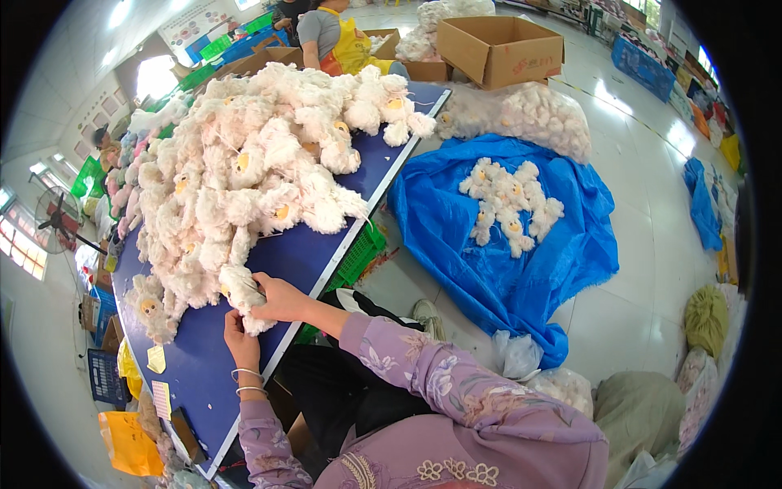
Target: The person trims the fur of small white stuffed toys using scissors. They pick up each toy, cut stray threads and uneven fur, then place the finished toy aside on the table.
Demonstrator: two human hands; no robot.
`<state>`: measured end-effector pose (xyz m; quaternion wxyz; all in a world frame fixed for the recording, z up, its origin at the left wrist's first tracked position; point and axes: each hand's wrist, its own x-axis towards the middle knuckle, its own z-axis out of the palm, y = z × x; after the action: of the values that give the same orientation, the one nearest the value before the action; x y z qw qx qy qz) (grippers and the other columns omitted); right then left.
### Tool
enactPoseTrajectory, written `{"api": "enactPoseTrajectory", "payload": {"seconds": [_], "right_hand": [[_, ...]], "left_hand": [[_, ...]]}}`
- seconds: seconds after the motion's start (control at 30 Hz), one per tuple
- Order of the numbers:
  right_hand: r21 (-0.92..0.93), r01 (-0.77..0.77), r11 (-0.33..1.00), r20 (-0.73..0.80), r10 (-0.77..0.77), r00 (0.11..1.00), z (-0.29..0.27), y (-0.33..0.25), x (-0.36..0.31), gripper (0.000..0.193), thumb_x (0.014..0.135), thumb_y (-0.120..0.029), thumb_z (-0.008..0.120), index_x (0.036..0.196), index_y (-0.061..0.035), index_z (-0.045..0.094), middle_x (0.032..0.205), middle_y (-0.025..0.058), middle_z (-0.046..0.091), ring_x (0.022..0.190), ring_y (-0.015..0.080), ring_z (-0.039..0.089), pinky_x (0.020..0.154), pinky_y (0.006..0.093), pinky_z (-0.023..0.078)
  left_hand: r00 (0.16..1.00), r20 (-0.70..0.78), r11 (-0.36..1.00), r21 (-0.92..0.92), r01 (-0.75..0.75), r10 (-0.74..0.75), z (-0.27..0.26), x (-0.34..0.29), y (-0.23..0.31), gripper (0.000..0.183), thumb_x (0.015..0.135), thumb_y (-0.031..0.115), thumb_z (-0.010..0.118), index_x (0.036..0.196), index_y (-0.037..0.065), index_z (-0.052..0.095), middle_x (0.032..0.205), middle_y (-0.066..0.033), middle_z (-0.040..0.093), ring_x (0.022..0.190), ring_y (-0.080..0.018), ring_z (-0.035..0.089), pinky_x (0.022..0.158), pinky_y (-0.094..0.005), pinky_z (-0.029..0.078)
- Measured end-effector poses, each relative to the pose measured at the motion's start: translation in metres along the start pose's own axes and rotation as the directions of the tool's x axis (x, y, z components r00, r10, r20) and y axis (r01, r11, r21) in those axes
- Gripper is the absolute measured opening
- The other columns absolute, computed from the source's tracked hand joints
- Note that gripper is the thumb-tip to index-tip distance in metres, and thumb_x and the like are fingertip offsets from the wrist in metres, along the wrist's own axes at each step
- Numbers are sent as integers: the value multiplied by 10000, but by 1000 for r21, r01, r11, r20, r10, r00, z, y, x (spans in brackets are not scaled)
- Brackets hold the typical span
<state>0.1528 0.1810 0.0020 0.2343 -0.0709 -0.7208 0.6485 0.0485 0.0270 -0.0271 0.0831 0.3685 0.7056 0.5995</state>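
At the near edge of the blue table [305, 261], a cream-white fluffy plush toy [238, 287] is between my hands. My right hand [285, 300] grips it from the right, thumb on top. Bracelets circle the wrist of my left hand [242, 338], whose fingers close on the toy's lower end; the fingertips are partly hidden. Just beyond rises a big heap of similar plush toys [220, 171], some with yellow-orange face patches. One plush toy [151, 308] lies apart to the left, beside a small yellow paper [156, 359].
On the floor to the right, a blue plastic sheet [440, 196] holds several plush toys. Behind it are a clear bag [546, 114] of plush and a cardboard box [501, 53]. A green crate [358, 257] stands under the table edge. A person in a yellow apron [352, 45] is at the far end.
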Motion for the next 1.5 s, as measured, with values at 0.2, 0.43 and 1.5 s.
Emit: {"api": "enactPoseTrajectory", "payload": {"seconds": [0.2, 0.43, 1.5], "right_hand": [[-9, 3, 1000, -3, -3, 1000, 0, 2, 0, 740, 691, -281, 692, 1271, 92, 424, 1079, 253, 635, 985, 339, 642, 868, 367, 493], [8, 11, 1000, -10, -11, 1000, 2, 4, 1, 732, 687, -275, 695, 1265, 86, 430, 1069, 250, 638, 976, 329, 646, 859, 361, 496], [68, -18, 998, 27, 17, 1000, 3, 9, 6, 702, 715, -185, 685, 1308, 65, 405, 1158, 197, 602, 1038, 246, 601, 891, 344, 474]], "left_hand": [[1000, -1, 1000, -9, 5, -5, 2, -2, 4, 176, 863, 49, 632, 1009, 24, 537, 938, -24, 599, 827, -92, 569, 759, -243, 478], [1000, -6, 999, 37, 28, -28, -1, 0, 0, 178, 860, 49, 632, 1012, 22, 543, 923, -25, 598, 815, -90, 562, 745, -242, 475], [987, -131, 983, -170, 65, -88, -7, 4, -3, 245, 894, 26, 578, 1124, 16, 492, 941, -26, 552, 772, -80, 541, 711, -214, 467]]}}
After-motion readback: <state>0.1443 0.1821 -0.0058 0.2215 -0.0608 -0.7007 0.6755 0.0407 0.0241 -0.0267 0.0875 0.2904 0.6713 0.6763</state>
